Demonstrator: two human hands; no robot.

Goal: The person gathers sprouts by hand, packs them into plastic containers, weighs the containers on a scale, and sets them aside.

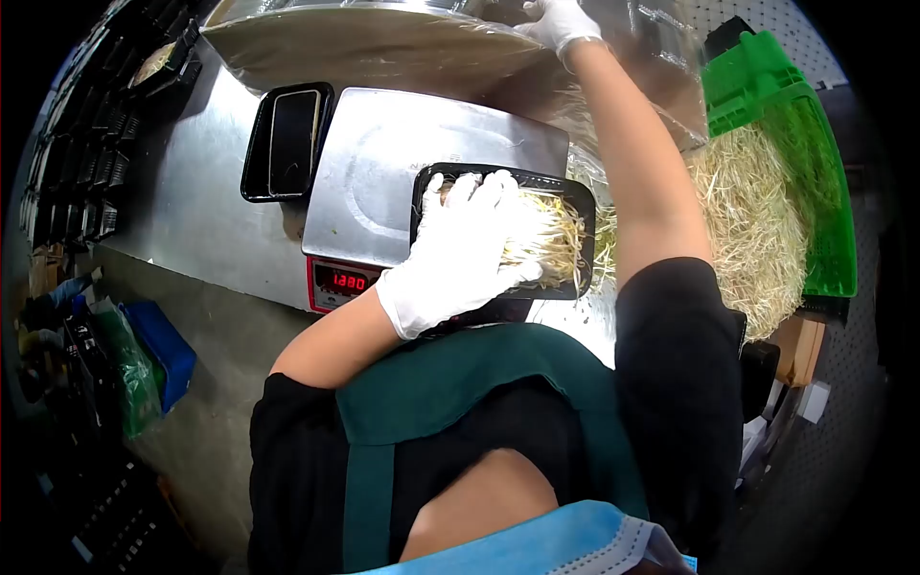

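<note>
- Because the black tray (588,230) overlaps the near right corner of the scale (431,144) and juts past its plate, it could tip if a push landed on the overhanging side; whether it rests on the plate or sits just above cannot be told.
- The left hand (460,240), gloved in white, lies over the sprouts (554,235) in that tray, fingers toward the far rim and thumb out to the right. Its palm side is hidden, so I cannot tell whether it grips. Hard pressing could snap stems.
- The red display (347,280) is lit; weight from that hand could falsify its figure.
- The right hand (559,24) reaches away to a plastic-covered box (383,53); whether its fingers hold anything cannot be told. Loose plastic could snag the glove.
- Strands lie close to the tray's right rim and could spill from a jolt.
- A heap of sprouts (752,230) lies beside the green crate's wall (834,192), near the right arm; a low sweep might drag stems onto the table (192,172).
- A second black tray (255,177) stands just beside the scale, where a shove could knock it.
</note>
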